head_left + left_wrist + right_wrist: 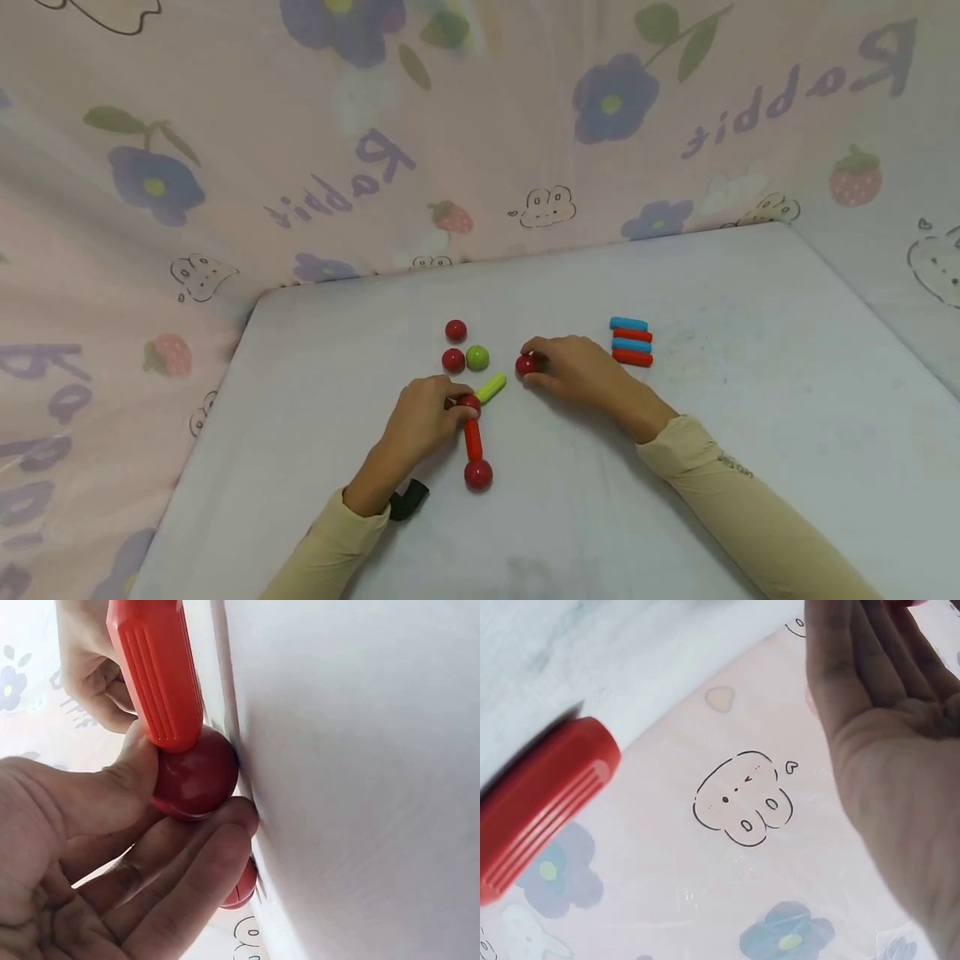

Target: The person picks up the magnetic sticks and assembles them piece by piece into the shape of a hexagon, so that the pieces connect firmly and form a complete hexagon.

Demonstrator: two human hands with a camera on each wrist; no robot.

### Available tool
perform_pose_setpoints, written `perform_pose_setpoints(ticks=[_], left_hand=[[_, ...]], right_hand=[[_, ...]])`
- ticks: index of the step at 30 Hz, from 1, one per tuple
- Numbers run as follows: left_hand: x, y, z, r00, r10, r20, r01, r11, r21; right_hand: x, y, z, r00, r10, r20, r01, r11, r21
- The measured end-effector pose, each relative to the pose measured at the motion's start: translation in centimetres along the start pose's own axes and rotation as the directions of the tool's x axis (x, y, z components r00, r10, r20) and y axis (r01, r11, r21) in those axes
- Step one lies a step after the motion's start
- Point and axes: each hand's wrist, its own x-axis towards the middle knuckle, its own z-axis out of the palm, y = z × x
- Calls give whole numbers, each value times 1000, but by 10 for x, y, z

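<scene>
My left hand pinches a red ball between thumb and fingers. A red rod runs from that ball toward me to another red ball. On its far side a yellow-green rod points away to the right; whether it is joined to the ball is hidden by the fingers. Further right, my right hand holds a separate red ball at the table surface with thumb and fingertips. Most of that ball's right side is covered by the hand.
Two loose red balls and a green ball lie beyond my left hand. Several red and blue rods lie side by side right of my right hand. A black object shows at my left wrist. Patterned cloth hangs behind the white table.
</scene>
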Motion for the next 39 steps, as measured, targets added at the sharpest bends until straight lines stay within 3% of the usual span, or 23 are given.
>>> perform_pose_setpoints(ticks=[8,15,25,39], left_hand=[[0,-1,0,1000,-2,1,2,1000,14],[-4,-5,7,998,50,34,-51,998,26],[-1,-2,6,995,92,25,-92,996,12],[0,-1,3,999,31,13,-31,1000,5]], right_hand=[[3,-2,1,1000,-6,25,6,1000,-1],[0,-5,8,999,-9,37,13,995,-103],[-4,-6,9,999,-40,-9,38,988,-150],[-1,-8,4,997,-71,0,70,982,-176]])
